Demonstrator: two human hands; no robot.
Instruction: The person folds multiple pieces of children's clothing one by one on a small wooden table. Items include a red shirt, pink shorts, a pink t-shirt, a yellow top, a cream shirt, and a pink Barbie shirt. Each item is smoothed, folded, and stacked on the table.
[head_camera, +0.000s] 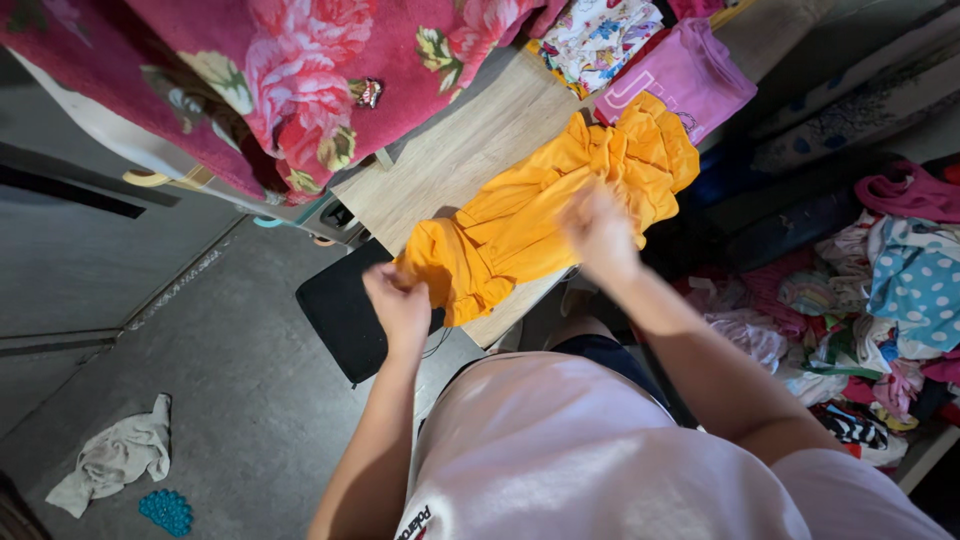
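Observation:
An orange garment (540, 210) lies crumpled across a light wooden tabletop (470, 150). My left hand (398, 300) grips its lower end at the table's near edge. My right hand (598, 232) is blurred and pinches the cloth near its middle. A folded pink garment (690, 72) sits just beyond the orange one, with a patterned white piece (600, 35) behind it.
A red floral blanket (280, 70) hangs at the upper left. A black pad (345, 315) lies under the table edge. A heap of mixed clothes (880, 300) fills the right side. On the grey floor lie a grey rag (115, 455) and a blue bumpy object (166, 511).

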